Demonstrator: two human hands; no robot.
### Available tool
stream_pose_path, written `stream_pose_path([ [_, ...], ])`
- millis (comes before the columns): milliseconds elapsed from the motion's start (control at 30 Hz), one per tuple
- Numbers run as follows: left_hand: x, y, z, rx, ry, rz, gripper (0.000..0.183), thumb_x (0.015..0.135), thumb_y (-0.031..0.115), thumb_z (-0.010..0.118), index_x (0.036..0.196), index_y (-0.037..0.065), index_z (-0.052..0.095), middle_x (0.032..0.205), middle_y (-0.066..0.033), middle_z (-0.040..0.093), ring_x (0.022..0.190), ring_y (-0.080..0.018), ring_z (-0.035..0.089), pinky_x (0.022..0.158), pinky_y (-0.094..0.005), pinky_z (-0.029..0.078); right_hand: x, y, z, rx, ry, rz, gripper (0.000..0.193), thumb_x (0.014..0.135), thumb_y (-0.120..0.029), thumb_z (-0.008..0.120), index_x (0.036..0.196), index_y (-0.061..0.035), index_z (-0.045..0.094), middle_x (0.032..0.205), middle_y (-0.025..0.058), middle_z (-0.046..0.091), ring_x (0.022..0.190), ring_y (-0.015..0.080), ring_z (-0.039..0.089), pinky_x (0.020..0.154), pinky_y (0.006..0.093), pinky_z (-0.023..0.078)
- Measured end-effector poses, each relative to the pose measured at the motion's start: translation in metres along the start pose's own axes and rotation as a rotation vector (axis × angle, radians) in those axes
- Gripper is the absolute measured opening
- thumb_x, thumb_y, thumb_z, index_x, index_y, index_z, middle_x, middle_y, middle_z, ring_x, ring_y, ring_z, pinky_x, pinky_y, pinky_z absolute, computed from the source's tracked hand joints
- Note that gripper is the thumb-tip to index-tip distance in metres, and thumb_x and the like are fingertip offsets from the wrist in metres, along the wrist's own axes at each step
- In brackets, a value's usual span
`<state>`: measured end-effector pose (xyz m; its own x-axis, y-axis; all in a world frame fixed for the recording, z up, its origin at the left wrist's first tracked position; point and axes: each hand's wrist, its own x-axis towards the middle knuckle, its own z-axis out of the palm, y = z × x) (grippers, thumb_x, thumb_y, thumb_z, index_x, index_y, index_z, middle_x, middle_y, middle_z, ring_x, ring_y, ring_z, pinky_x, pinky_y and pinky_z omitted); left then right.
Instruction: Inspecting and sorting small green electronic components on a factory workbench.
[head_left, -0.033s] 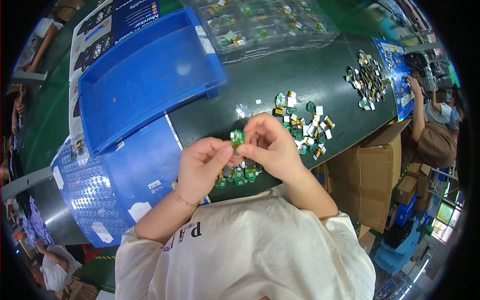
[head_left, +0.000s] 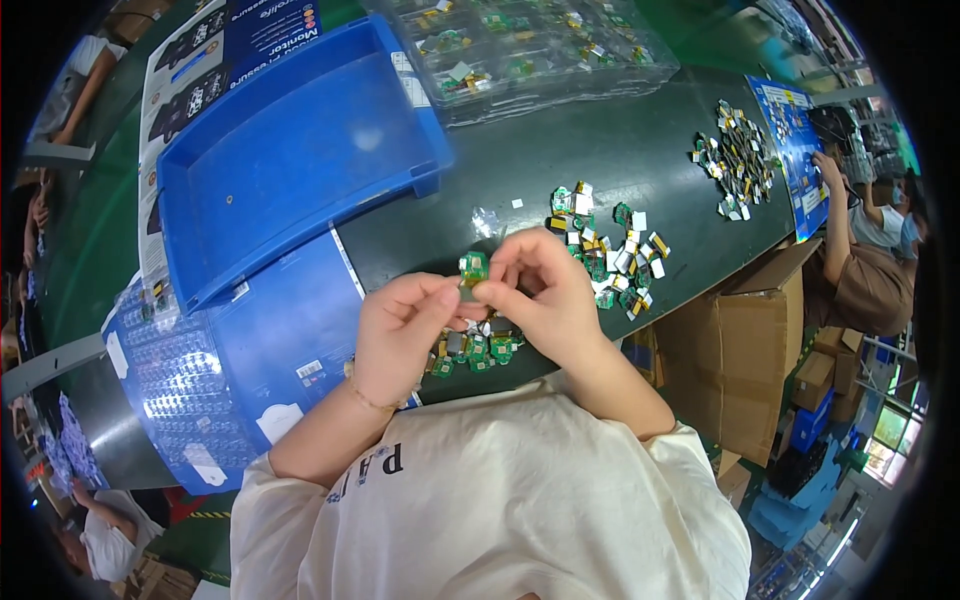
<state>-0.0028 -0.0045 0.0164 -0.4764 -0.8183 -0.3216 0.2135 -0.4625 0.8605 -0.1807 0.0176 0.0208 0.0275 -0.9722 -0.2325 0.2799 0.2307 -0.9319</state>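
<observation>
A small green circuit board (head_left: 473,267) with a gold-coloured part is pinched between my two hands, above the near edge of the table. My left hand (head_left: 408,328) grips its lower left side with thumb and forefinger. At its right side, the thumb and bent fingers of my right hand (head_left: 541,293) close on it. A thin grey sliver shows above my right forefinger; I cannot make out what it is. Just beneath my hands lies a group of green circuit boards (head_left: 478,350), partly hidden. To the right, more boards with white and gold parts (head_left: 612,250) are spread loosely.
A large blue bin (head_left: 290,165) stands at the left, beside a clear blister tray (head_left: 175,370) on blue card. Stacked clear trays with boards (head_left: 530,55) lie at the back. Farther right are another board pile (head_left: 738,160), a cardboard box (head_left: 730,360) and a co-worker's arm (head_left: 832,205).
The circuit board has tilted slightly and shifted a little to the left, showing more of its face. Both hands stay almost in place.
</observation>
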Motion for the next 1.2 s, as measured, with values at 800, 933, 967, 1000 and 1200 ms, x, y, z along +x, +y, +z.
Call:
stream_pose_path([
  [800, -0.001, -0.011, -0.005, 0.018, 0.008, 0.176, 0.017, 0.088, -0.002, 0.061, 0.105, -0.004, 0.063, 0.099, -0.0108, 0.068, 0.090, -0.0149, 0.065, 0.080, -0.0256, 0.051, 0.006, -0.009, -0.004, -0.964, 0.089, -0.730, 0.015, 0.070, -0.004, 0.072, 0.079, -0.0072, 0.061, 0.076, 0.0059, 0.062, 0.069, 0.0241, 0.058, 0.063, 0.0341, 0.045],
  [933, 0.000, -0.008, -0.003, -0.001, 0.010, 0.138, 0.018, 0.088, 0.000, 0.061, 0.106, -0.003, 0.062, 0.101, -0.0104, 0.067, 0.092, -0.0142, 0.064, 0.081, -0.0256, 0.051, 0.005, -0.008, -0.003, -0.972, 0.058, -0.762, 0.016, 0.070, -0.002, 0.069, 0.080, -0.0073, 0.056, 0.077, 0.0073, 0.059, 0.070, 0.0258, 0.056, 0.063, 0.0350, 0.044],
  [967, 0.001, -0.008, -0.003, -0.040, 0.022, 0.108, 0.019, 0.089, 0.002, 0.061, 0.107, -0.003, 0.062, 0.101, -0.0107, 0.067, 0.093, -0.0148, 0.064, 0.081, -0.0263, 0.051, 0.004, -0.008, -0.002, -0.974, 0.041, -0.762, 0.017, 0.070, -0.001, 0.068, 0.080, -0.0075, 0.056, 0.078, 0.0075, 0.059, 0.070, 0.0261, 0.056, 0.063, 0.0351, 0.044],
  [1000, 0.002, -0.008, -0.004, -0.078, 0.033, 0.078, 0.020, 0.090, 0.004, 0.061, 0.109, -0.003, 0.061, 0.102, -0.0110, 0.067, 0.094, -0.0154, 0.064, 0.082, -0.0270, 0.051, 0.003, -0.008, -0.001, -0.973, 0.041, -0.762, 0.017, 0.070, -0.001, 0.068, 0.080, -0.0075, 0.056, 0.078, 0.0075, 0.059, 0.070, 0.0261, 0.056, 0.063, 0.0351, 0.044],
  [1200, 0.007, -0.007, -0.004, -0.160, 0.117, 0.044, 0.026, 0.093, 0.009, 0.057, 0.116, -0.002, 0.057, 0.105, -0.0139, 0.066, 0.094, -0.0184, 0.064, 0.081, -0.0287, 0.051, 0.003, -0.013, -0.004, -0.856, -0.032, -0.819, 0.016, 0.072, -0.002, 0.067, 0.081, -0.0074, 0.054, 0.080, 0.0081, 0.057, 0.074, 0.0278, 0.056, 0.067, 0.0365, 0.044],
])
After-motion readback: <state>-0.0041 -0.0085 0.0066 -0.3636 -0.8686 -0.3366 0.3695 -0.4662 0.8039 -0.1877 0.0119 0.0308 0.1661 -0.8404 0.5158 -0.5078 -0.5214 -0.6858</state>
